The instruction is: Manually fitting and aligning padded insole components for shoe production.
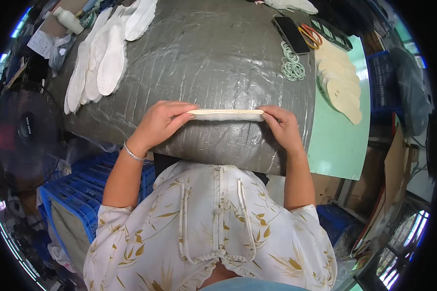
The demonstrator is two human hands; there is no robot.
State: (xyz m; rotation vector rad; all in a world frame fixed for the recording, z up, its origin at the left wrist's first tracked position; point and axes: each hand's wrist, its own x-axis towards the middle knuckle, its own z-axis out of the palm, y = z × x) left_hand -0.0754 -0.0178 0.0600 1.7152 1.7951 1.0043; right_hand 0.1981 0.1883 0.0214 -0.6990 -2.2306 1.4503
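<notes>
Between my hands, just above the near part of the grey plastic-covered table [189,58], a cream insole with white fluffy pile [226,115] is stretched out edge-on. My left hand [167,119] pinches its left end between thumb and fingers. At the other end, my right hand [280,123] is closed on it the same way. White fleecy insoles [112,63] lie overlapping at the far left of the table. To the right, a fanned stack of cream insole pieces [344,97] rests on a light green sheet [332,150].
A black phone [291,35] lies at the back right, beside pale green rubber bands [292,65] and scissors with red and yellow handles [311,36]. A white bottle [68,20] stands far left. Blue crates [75,194] sit lower left, near a dark fan [26,128].
</notes>
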